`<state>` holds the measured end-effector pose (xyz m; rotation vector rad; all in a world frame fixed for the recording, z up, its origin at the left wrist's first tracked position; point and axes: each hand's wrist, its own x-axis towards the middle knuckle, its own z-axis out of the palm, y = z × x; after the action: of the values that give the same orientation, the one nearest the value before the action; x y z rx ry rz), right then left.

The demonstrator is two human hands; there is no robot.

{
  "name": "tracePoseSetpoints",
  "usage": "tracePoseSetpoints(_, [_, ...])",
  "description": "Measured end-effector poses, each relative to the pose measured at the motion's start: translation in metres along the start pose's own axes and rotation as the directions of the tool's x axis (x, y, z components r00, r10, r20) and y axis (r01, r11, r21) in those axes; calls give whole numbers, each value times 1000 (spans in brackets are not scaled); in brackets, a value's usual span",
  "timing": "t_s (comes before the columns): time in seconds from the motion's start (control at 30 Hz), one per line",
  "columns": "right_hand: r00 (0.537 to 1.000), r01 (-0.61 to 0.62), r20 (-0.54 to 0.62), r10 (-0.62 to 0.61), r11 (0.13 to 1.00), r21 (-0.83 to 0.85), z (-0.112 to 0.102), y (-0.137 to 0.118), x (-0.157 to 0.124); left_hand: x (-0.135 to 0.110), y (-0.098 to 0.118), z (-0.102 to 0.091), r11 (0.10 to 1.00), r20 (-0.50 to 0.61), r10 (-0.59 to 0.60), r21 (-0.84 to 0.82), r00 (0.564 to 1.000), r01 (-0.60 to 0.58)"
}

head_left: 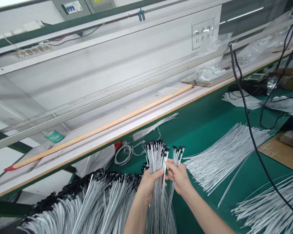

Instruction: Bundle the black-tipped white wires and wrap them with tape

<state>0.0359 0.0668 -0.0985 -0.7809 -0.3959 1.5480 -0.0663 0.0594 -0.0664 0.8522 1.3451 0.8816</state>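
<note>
My left hand (148, 183) is wrapped round a thick bundle of white cables with black end plugs (156, 152), held upright over the green table (205, 126). Close beside it, my right hand (178, 175) pinches a smaller bunch of the same cables (177, 154), their black tips standing just right of the big bundle. The lower ends of both bunches hang down between my forearms.
A big heap of black-tipped cables (88, 201) lies at lower left. Fans of plain white cables (222, 156) lie right of my hands, more at bottom right (271, 208). Black cords (249, 123) hang across the right side. A wooden pole (107, 126) rests on the ledge.
</note>
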Motion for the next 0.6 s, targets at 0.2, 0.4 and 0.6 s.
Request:
tracePoseSetpoints(0.2, [998, -9, -59, 8, 1000, -5, 5, -2, -2, 1, -2, 0, 1000, -8, 2, -15, 1000, -3])
tracePoseSetpoints(0.4, [992, -36, -118, 36, 999, -2, 5, -1, 0, 0, -1, 1, 1000, 41, 7, -12, 999, -7])
tracePoseSetpoints(0.6, [996, -17, -84, 15, 1000, -19, -1, -2, -1, 2, -2, -3, 999, 64, 11, -39, 998, -8])
